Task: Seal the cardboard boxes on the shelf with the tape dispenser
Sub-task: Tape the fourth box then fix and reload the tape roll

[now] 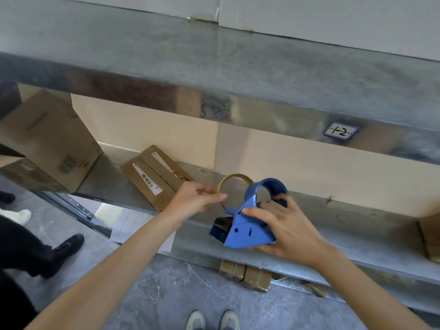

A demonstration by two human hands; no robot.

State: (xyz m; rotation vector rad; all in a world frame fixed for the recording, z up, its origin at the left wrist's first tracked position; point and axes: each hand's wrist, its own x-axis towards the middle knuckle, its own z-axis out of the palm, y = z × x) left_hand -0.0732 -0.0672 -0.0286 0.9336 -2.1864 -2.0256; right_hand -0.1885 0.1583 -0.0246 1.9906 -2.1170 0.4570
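The right grip (pixel 283 229), a bare hand, clasps the blue tape dispenser (pixel 250 225). The thumb lies across its side plate and the fingers curl under the base and around the back. The dispenser hangs over the front edge of the metal shelf (pixel 357 210), with its curved hoop uppermost and its black cutter end pointing down and to the left.

The left grip (pixel 195 201) pinches a thin yellowish tape roll (pixel 234 176), nearly down to its core. It holds the ring upright just left of the hoop and partly behind it. Whether ring and dispenser touch cannot be told.

Just left of that hand a flat cardboard box (pixel 154 179) lies on the shelf near the front edge, with two white barcode labels on its top. Farther along, at the shelf's left end, a large cardboard box (pixel 50 139) sits tilted. The corner of another box (pixel 431 239) shows at the shelf's right end.

On the front rail of the shelf above is a sticker marked "1-2" (pixel 340 131). Below the shelf's front edge, small taped brown packages (pixel 245 273) stand on the grey floor (pixel 166 294), and a sheet of paper (pixel 128 225) lies to their left. The wearer's shoes (pixel 212 320) show at the bottom edge. A black shoe (pixel 64 251) and a white shoe (pixel 21 215) stand at the left.
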